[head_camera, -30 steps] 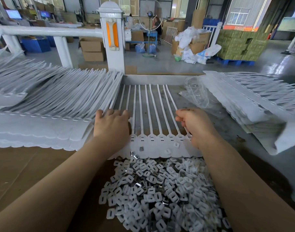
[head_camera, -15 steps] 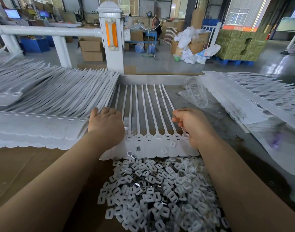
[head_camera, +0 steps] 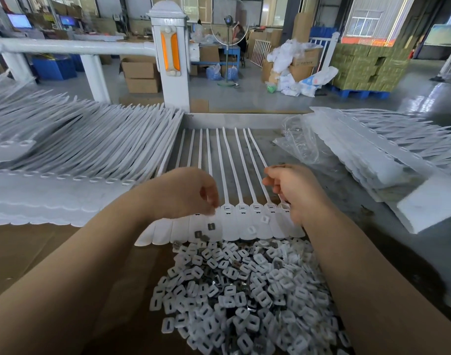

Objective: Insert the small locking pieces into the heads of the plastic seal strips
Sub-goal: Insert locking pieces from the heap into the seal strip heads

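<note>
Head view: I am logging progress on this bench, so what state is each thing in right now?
Row of seal strips: flat, joined side by side, tails pointing away.
Strip heads: several visible slots look empty.
Locking pieces: loose heap near the person, a few stray on the strip tags.
Left hand: curled, fingertips at a strip head.
Right hand: curled over the row's right end; contents hidden.
Plastic bag: crumpled, empty-looking.

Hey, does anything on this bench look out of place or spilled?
A few locking pieces lie loose on the flat tabs of the seal strip row, strayed from the main pile. Nothing looks damaged.
</note>
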`<move>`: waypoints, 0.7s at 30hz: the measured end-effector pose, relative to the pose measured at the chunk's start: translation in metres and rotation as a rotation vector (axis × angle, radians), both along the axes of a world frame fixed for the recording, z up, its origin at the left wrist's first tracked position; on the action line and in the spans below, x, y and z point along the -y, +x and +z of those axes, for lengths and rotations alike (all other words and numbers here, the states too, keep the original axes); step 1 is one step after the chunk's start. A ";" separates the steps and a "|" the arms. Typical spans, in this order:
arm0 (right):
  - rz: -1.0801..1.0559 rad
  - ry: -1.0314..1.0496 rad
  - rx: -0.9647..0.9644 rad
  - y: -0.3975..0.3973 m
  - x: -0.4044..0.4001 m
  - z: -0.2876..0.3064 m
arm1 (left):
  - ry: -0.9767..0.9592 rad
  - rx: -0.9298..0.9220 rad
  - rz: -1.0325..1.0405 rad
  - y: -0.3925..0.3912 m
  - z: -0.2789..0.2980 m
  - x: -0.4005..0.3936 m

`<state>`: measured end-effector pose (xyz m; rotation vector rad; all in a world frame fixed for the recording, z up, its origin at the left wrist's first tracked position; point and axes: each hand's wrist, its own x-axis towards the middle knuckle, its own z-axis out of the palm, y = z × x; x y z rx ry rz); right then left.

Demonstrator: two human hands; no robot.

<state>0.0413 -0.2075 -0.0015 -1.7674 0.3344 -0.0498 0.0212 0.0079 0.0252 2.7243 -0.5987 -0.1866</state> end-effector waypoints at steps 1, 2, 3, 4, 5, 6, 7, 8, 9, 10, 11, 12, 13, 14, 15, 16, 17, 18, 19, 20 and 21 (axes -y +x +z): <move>0.000 0.004 -0.001 0.000 0.000 0.000 | 0.002 -0.087 -0.036 -0.002 0.002 0.000; -0.002 0.005 -0.002 -0.001 0.000 0.000 | 0.016 -0.142 -0.055 -0.004 0.002 0.001; -0.005 0.001 -0.002 -0.001 -0.001 0.001 | 0.036 -0.170 -0.059 -0.006 0.001 0.001; -0.006 -0.005 -0.003 0.000 -0.001 0.001 | 0.056 -0.178 -0.062 -0.006 0.001 0.002; -0.005 -0.008 -0.003 0.000 -0.001 0.001 | 0.075 -0.172 -0.068 -0.007 0.001 0.004; -0.004 -0.008 -0.002 0.000 -0.001 0.002 | 0.096 -0.156 -0.081 -0.008 0.001 0.006; -0.004 -0.005 -0.002 0.000 -0.001 0.002 | 0.121 -0.143 -0.094 -0.009 0.001 0.008; -0.002 -0.003 0.000 0.000 -0.001 0.001 | 0.151 -0.135 -0.109 -0.010 0.002 0.010; 0.001 -0.003 0.001 0.000 -0.001 0.001 | 0.181 -0.129 -0.122 -0.011 0.003 0.012; 0.004 -0.006 0.003 -0.001 -0.001 0.001 | 0.205 -0.121 -0.130 -0.012 0.003 0.013; 0.004 -0.008 0.004 -0.001 -0.001 0.001 | 0.218 -0.111 -0.124 -0.013 0.003 0.014; 0.003 -0.009 0.004 -0.001 -0.001 0.001 | 0.222 -0.096 -0.111 -0.014 0.004 0.015; 0.002 -0.010 0.003 -0.001 -0.001 0.001 | 0.227 -0.070 -0.089 -0.015 0.004 0.015; 0.003 -0.010 0.002 -0.002 -0.001 0.001 | 0.242 -0.040 -0.063 -0.016 0.004 0.015; 0.004 -0.007 0.003 -0.002 -0.002 0.001 | 0.261 -0.016 -0.036 -0.017 0.004 0.015; 0.005 -0.001 0.008 -0.002 -0.002 0.001 | 0.275 -0.008 -0.018 -0.017 0.005 0.016; 0.006 0.004 0.014 -0.002 -0.003 0.001 | 0.279 -0.013 -0.013 -0.017 0.005 0.016; 0.007 0.005 0.019 -0.003 -0.004 0.001 | 0.274 -0.028 -0.020 -0.017 0.005 0.016; 0.008 -0.002 0.023 -0.004 -0.004 0.002 | 0.269 -0.045 -0.030 -0.018 0.005 0.016; 0.011 -0.015 0.025 -0.004 -0.005 0.002 | 0.268 -0.059 -0.041 -0.018 0.005 0.016; 0.018 -0.032 0.027 -0.005 -0.005 0.003 | 0.272 -0.072 -0.050 -0.018 0.006 0.015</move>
